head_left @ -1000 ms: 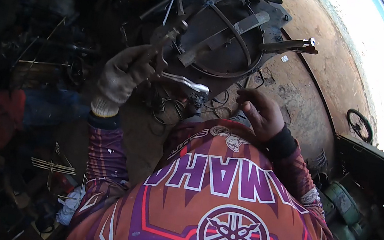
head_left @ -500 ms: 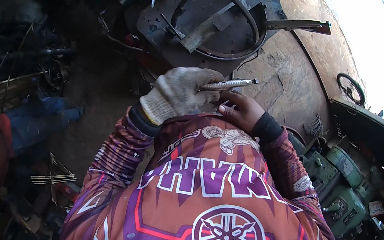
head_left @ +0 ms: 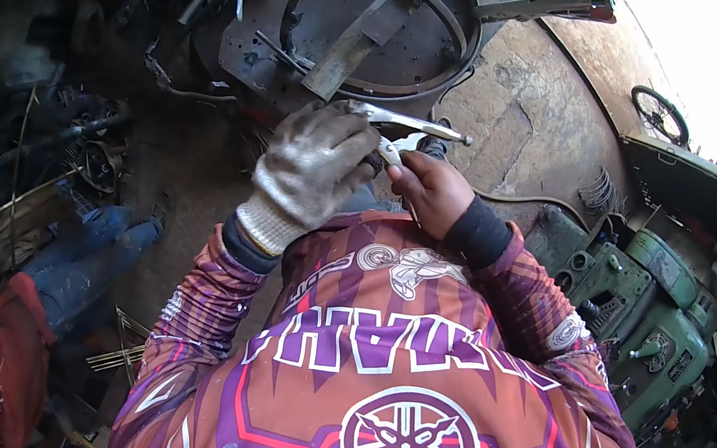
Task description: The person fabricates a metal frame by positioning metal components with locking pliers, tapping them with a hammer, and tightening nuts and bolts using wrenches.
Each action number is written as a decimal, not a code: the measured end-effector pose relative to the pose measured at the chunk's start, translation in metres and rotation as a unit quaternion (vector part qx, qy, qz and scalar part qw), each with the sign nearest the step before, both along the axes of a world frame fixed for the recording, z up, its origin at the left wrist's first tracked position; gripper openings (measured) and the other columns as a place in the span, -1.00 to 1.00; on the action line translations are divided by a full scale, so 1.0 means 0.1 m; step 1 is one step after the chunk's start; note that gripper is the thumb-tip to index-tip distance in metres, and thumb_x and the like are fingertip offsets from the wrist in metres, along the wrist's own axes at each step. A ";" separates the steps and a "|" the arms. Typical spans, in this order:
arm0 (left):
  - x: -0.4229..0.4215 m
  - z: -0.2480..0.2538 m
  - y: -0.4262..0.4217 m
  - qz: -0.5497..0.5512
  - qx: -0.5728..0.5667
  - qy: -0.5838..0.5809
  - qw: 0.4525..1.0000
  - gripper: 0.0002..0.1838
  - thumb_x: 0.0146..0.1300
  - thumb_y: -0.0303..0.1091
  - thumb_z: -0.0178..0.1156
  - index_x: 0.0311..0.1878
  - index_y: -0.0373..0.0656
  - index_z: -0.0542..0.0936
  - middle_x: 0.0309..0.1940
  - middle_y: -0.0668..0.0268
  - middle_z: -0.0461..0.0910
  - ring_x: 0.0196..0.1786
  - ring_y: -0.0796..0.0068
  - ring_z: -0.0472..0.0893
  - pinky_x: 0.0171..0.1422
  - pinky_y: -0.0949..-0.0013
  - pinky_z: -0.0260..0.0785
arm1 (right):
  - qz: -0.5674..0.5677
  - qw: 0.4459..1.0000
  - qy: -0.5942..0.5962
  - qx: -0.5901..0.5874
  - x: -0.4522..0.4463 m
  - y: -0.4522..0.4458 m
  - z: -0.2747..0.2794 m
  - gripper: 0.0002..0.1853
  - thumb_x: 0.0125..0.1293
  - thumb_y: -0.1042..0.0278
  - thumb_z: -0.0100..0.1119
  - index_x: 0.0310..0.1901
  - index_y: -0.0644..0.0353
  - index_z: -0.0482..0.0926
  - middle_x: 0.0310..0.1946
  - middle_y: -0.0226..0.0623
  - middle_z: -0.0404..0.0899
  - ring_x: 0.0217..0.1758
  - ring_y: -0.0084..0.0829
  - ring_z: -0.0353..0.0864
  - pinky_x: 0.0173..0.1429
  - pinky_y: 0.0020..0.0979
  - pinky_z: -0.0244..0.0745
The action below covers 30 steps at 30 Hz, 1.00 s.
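Observation:
My left hand (head_left: 314, 163), in a pale, dirty work glove, has its fingers wrapped round silver locking pliers (head_left: 408, 121) in front of my chest. The pliers' two handles stand apart and point right. My bare right hand (head_left: 435, 189) pinches the lower handle between thumb and fingers. Just beyond my hands is a dark metal table (head_left: 261, 68) with a round metal hoop (head_left: 453, 14) and a flat bar (head_left: 337, 61) across it. Another pair of locking pliers (head_left: 543, 7) sits at the hoop's right edge.
Green machinery (head_left: 659, 342) stands at the right. A person in a red top (head_left: 15, 348) and blue trousers (head_left: 88, 270) is at the lower left, near scrap metal. A wheel (head_left: 660, 115) lies at the upper right. Thin rods (head_left: 117, 357) lie at the left.
My left hand has brought the pliers down from the upper left to my right hand. Its handles are now spread, with my right hand closed on one. The view has shifted too.

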<state>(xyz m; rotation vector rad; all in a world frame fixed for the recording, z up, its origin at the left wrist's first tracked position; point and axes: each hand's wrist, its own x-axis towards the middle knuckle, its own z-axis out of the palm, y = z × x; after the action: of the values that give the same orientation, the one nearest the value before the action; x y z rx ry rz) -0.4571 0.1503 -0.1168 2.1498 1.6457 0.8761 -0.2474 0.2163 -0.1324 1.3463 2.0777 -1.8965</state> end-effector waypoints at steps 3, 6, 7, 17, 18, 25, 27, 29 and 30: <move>-0.10 -0.09 -0.05 0.015 -0.010 0.002 1.000 -0.67 0.08 -0.38 0.35 -0.05 -0.18 0.66 -0.10 0.14 0.66 0.01 0.03 0.64 0.17 0.04 0.46 | 0.098 0.984 -0.030 0.146 -0.16 -0.01 0.07 -0.61 0.46 0.05 0.07 -0.29 0.28 0.56 -0.39 0.02 0.62 -0.28 0.09 0.62 -0.13 -0.06 0.52; -0.16 -0.07 -0.08 0.035 -0.019 -0.009 0.999 -0.70 0.08 -0.42 0.33 -0.06 -0.17 0.67 -0.11 0.13 0.67 0.00 0.03 0.64 0.16 0.05 0.46 | 0.174 0.954 -0.130 0.208 -0.30 0.03 0.19 -0.58 0.44 -0.01 0.09 -0.33 0.26 0.56 -0.41 -0.01 0.59 -0.28 0.06 0.63 -0.17 -0.03 0.51; -0.17 -0.07 -0.09 0.045 -0.022 -0.011 0.999 -0.70 0.08 -0.43 0.33 -0.06 -0.17 0.67 -0.11 0.13 0.67 0.00 0.03 0.64 0.16 0.06 0.46 | 0.177 0.954 -0.126 0.208 -0.33 0.03 0.17 -0.58 0.44 -0.01 0.09 -0.33 0.26 0.56 -0.41 -0.01 0.59 -0.28 0.06 0.63 -0.17 -0.03 0.51; -0.37 0.00 -0.03 0.355 -0.017 -0.134 0.925 -0.51 0.25 -0.05 0.37 0.06 -0.25 0.61 -0.04 0.09 0.65 -0.06 0.09 0.67 0.02 0.11 0.54 | 0.034 0.940 -0.104 0.323 -0.17 0.26 0.42 -0.65 0.26 0.04 0.36 -0.35 0.22 0.62 -0.44 -0.07 0.59 -0.40 -0.07 0.65 -0.30 -0.17 0.51; -0.43 0.00 0.04 0.355 -0.015 -0.135 0.925 -0.51 0.25 -0.05 0.37 0.06 -0.25 0.61 -0.04 0.09 0.65 -0.06 0.09 0.67 0.02 0.11 0.54 | 0.023 0.934 -0.100 0.343 -0.14 0.33 0.39 -0.65 0.25 -0.01 0.35 -0.31 0.16 0.64 -0.43 -0.12 0.60 -0.37 -0.09 0.66 -0.28 -0.16 0.53; -0.73 -0.07 0.39 0.301 -0.103 -0.059 0.946 -0.39 0.23 0.13 0.33 0.13 -0.19 0.60 0.05 -0.01 0.62 0.06 0.00 0.64 0.20 0.12 0.48 | 0.051 0.901 -0.044 0.429 -0.29 0.57 0.14 -0.72 0.20 -0.01 0.37 -0.27 0.02 0.67 -0.37 -0.30 0.57 -0.33 -0.14 0.66 -0.29 -0.15 0.54; -0.77 -0.09 0.42 0.290 -0.175 -0.054 0.939 -0.49 0.25 0.10 0.31 0.06 -0.12 0.65 -0.06 0.01 0.66 0.02 0.00 0.65 0.12 0.09 0.48 | 0.072 0.899 -0.048 0.430 -0.35 0.62 0.13 -0.75 0.22 0.02 0.35 -0.30 0.02 0.66 -0.39 -0.30 0.54 -0.34 -0.14 0.65 -0.29 -0.14 0.54; -0.76 -0.04 0.50 0.297 -0.196 -0.028 0.934 -0.54 0.27 0.07 0.30 0.01 -0.11 0.66 -0.13 0.03 0.67 -0.02 -0.01 0.65 0.07 0.08 0.48 | 0.073 0.895 -0.044 0.437 -0.40 0.64 0.05 -0.76 0.23 0.04 0.33 -0.31 0.02 0.66 -0.38 -0.30 0.54 -0.34 -0.14 0.65 -0.29 -0.14 0.54; -0.75 -0.02 0.53 0.303 -0.216 -0.003 0.928 -0.59 0.28 0.05 0.29 -0.05 -0.10 0.68 -0.19 0.04 0.68 -0.07 -0.01 0.65 0.02 0.07 0.47 | 0.074 0.891 -0.039 0.446 -0.42 0.65 0.03 -0.76 0.23 0.05 0.32 -0.33 0.03 0.65 -0.38 -0.30 0.54 -0.34 -0.14 0.65 -0.29 -0.15 0.54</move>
<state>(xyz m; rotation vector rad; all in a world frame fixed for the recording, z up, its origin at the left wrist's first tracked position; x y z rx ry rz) -0.5322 0.2030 -0.1185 1.3568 2.2915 0.5739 -0.2894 0.2812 -0.1297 1.2347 3.0351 -0.7672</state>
